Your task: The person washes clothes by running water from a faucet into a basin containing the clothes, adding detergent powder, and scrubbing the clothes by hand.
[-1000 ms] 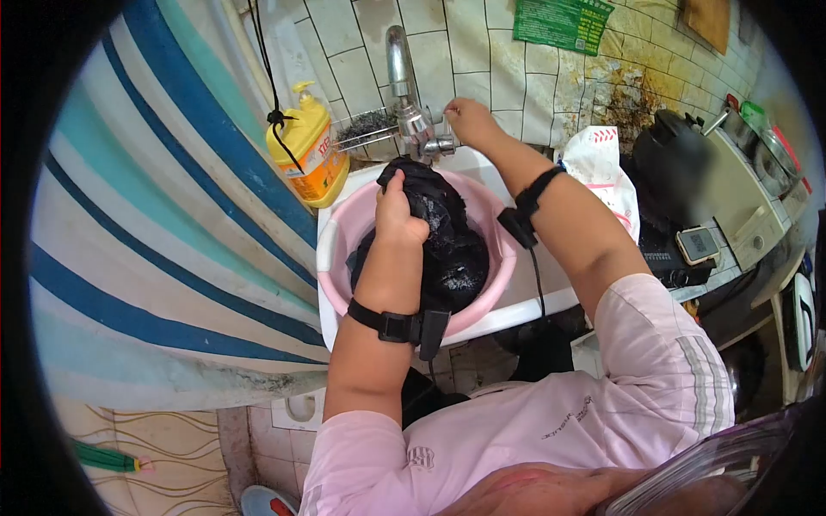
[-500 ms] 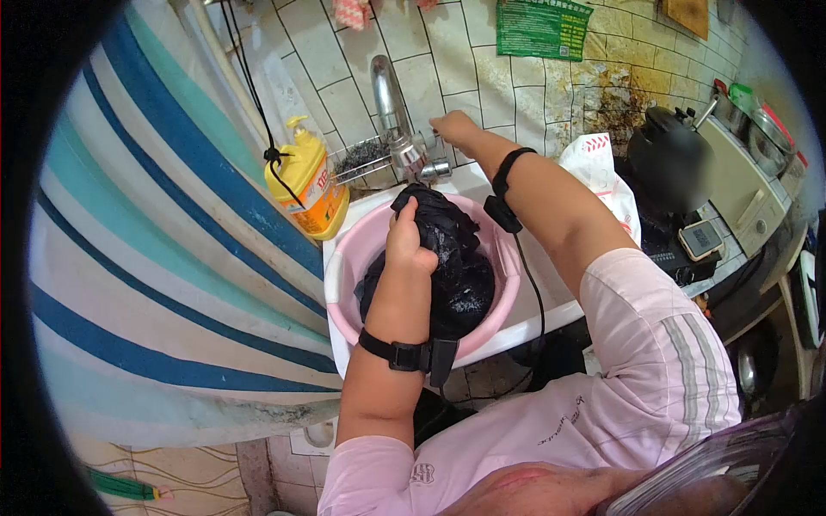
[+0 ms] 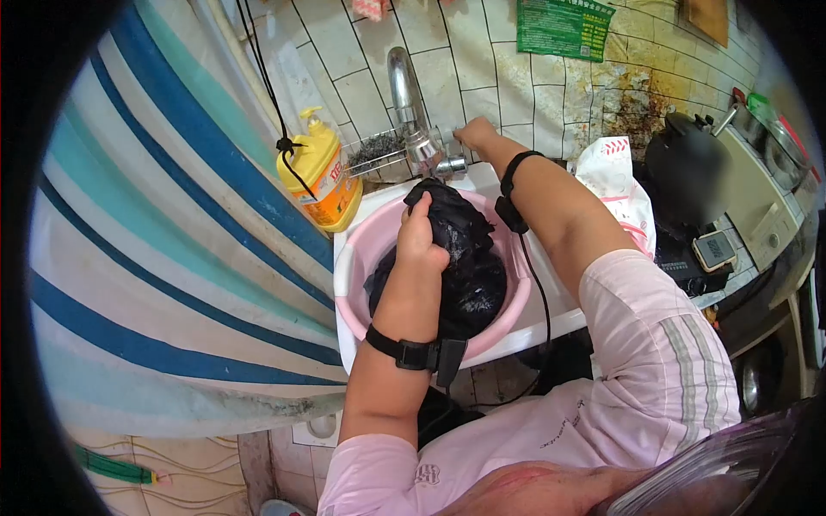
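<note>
Lowered slightly, your left hand [image 3: 419, 239] holds black cloth [image 3: 469, 267] in the pink basin [image 3: 365, 261]; your right hand [image 3: 478, 136] is at the tap [image 3: 403, 86], its grip unclear.

1 cam, head-worn, looking fwd & steeply down, w/ the shirt [image 3: 533, 430] below at approx 4 to 6 o'clock. V. wide view, bent lines, dark rounded edges. Tub [image 3: 379, 242] nr ctr, fairly close, seen from above into its mouth. Tap [image 3: 402, 86] at 12, wall [image 3: 469, 43] behind; curtain [image 3: 129, 206] fills 9 side, bag [image 3: 595, 163] approx 2.
</note>
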{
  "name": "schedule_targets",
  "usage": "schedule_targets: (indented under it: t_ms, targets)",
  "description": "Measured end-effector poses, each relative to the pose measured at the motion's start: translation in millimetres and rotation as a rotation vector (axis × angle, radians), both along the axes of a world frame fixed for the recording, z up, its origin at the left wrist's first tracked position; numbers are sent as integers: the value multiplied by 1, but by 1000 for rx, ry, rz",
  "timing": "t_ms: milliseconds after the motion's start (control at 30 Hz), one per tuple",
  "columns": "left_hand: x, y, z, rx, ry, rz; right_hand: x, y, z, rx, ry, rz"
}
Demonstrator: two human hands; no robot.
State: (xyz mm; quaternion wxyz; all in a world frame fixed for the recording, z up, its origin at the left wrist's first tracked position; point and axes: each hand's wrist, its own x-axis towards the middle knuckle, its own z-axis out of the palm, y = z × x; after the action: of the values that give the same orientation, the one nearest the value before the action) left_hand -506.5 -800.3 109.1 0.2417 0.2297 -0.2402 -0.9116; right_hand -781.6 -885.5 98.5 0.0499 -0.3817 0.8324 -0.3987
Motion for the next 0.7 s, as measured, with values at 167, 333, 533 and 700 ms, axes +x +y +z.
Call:
schedule_targets:
  t_ms: [167,333,533,700]
  targets:
    - [0,-8,-8,51,101,-78,12,11,2,-142,-161,11]
    - [-13,-32,-38,40,63,35,13,27,5,-111,-107,70]
    - [-11,-32,-38,40,106,-34,13,31,0,-114,-81,44]
    - [-16,-41,-47,10,79,43,25,55,15,-30,40,-5]
